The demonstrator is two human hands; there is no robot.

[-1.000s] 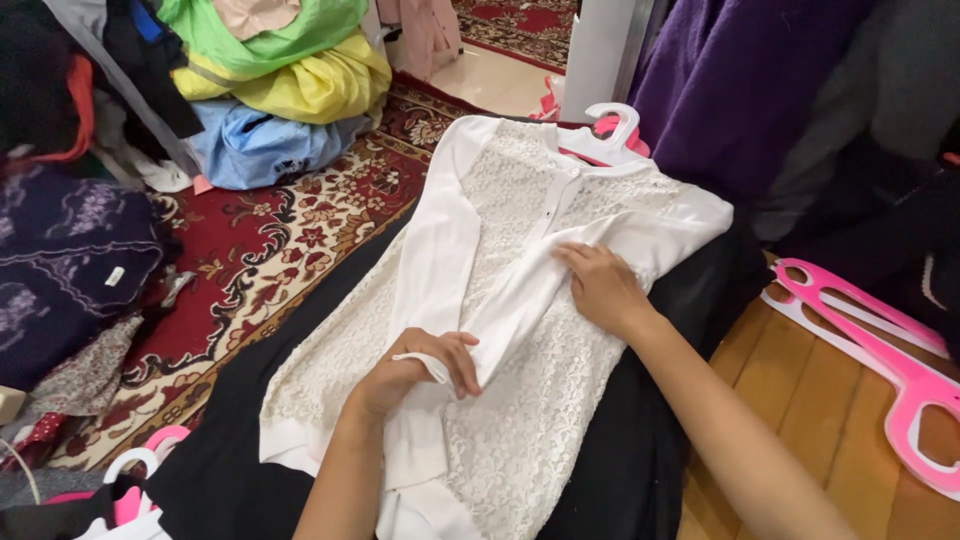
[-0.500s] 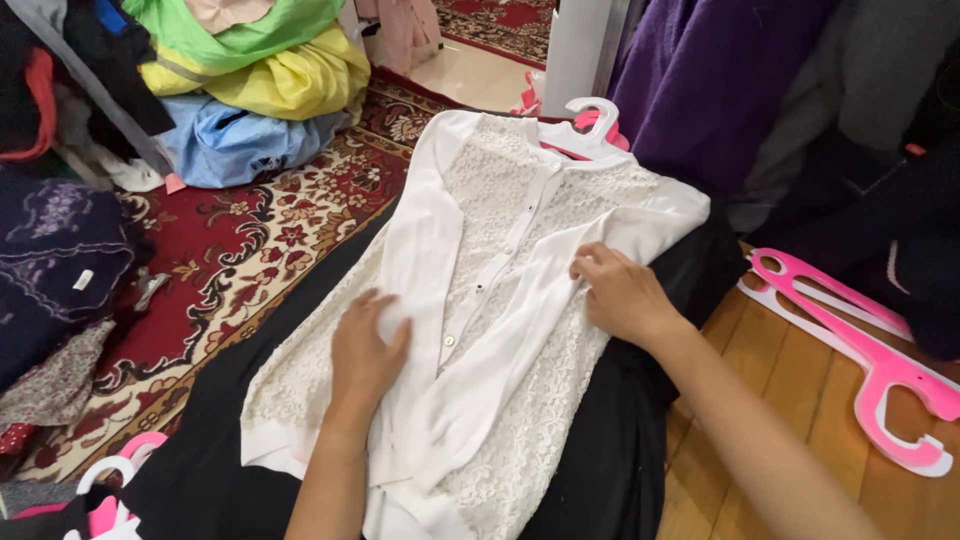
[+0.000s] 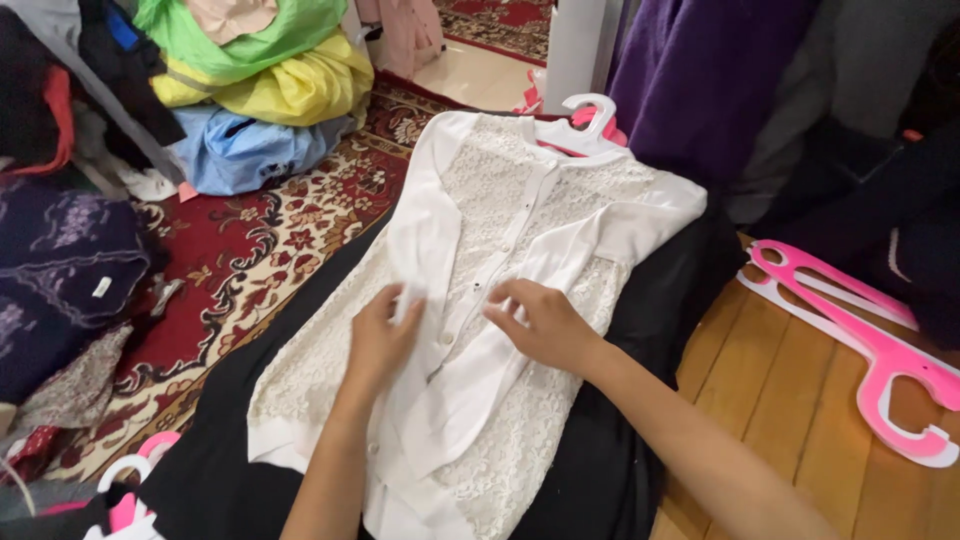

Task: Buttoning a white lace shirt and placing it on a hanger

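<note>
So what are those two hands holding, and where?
Both hands, left hand and right hand, pinch the white cardigan near its button placket at mid-front.

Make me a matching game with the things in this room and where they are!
Things:
1. white lace cardigan
2. pink hangers
3. yellow bag
4. left hand

Places:
A. on the wooden floor at the right
B. in the pile at the top left
C. spread flat on black cloth
D. on the cardigan's folded sleeve

Pairs: 1-C, 2-A, 3-B, 4-D
</note>
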